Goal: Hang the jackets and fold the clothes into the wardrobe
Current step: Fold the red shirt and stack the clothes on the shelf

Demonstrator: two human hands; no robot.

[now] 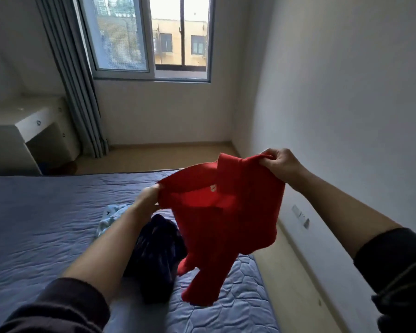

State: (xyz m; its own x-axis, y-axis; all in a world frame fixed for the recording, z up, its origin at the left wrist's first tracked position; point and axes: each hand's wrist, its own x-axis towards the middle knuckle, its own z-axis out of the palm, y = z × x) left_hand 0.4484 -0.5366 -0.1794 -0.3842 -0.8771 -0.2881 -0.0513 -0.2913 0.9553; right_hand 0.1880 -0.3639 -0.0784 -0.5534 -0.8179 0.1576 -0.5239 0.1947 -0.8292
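Observation:
A red long-sleeved top (228, 219) hangs in the air above the bed, held by its upper edge. My left hand (147, 197) pinches its left shoulder and my right hand (277, 163) grips the right shoulder, higher up. The sleeves dangle toward the mattress. Under it on the blue bed cover (41, 224) lies a dark navy garment (154, 255), partly hidden by my left forearm, and a crumpled light blue garment (112, 216) beside it. No wardrobe is in view.
A white desk with drawers (31, 126) stands at the back left beside grey curtains (75, 87). A window (151, 37) faces me. A strip of wooden floor (296, 284) runs between the bed's right side and the white wall.

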